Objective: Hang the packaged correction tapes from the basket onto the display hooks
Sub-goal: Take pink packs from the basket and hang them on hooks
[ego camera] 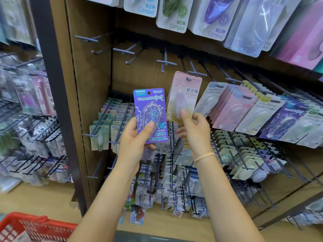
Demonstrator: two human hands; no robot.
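Observation:
My left hand point(135, 137) grips a purple packaged correction tape point(150, 109) by its lower half, thumb on the blister. My right hand point(194, 127) holds a pink and cream packaged correction tape point(185, 95) upright, its hang hole just below the tip of a display hook point(196, 73). Several bare hooks point(165, 62) stick out of the wooden panel above both packs. To the right, full hooks carry rows of hung correction tapes point(244, 109). The red basket point(35, 227) sits at the bottom left corner, with packs partly visible inside.
More Campus packs point(176, 14) hang along the top row. Lower hooks hold small green and white refill packs point(232, 151). A dark upright post point(57, 102) separates a neighbouring rack of goods point(35, 119) on the left. A wooden shelf ledge point(157, 222) runs below.

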